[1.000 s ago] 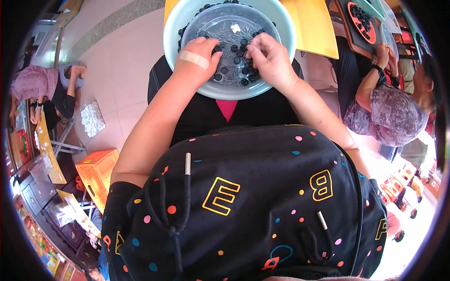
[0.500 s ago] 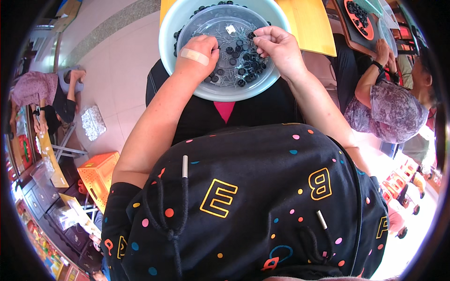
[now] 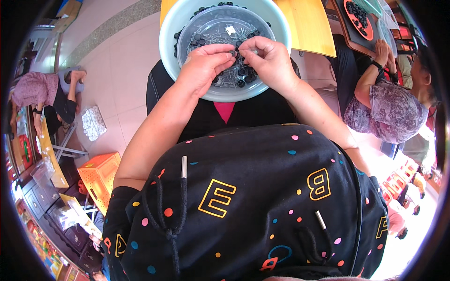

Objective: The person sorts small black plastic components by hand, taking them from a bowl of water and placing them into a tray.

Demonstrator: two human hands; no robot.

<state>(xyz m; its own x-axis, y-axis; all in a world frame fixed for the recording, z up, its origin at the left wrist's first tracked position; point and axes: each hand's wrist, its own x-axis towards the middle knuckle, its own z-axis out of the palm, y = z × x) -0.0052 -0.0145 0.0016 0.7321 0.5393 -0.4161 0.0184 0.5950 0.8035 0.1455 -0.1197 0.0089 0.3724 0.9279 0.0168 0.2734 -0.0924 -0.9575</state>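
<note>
The pale basin looked like smooth, slightly glossy plastic; the clear tub inside it was thin, shiny plastic. The small black caps seemed matt plastic. The yellow desk had a smooth wooden sheen.

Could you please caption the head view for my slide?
Both hands, left hand and right hand, meet fingertip to fingertip over a bowl of small black parts.

An orange plastic stool stands on the pale tiled floor at left. A person in a patterned top sits at right beside an orange tray holding what look like small dark pieces.
</note>
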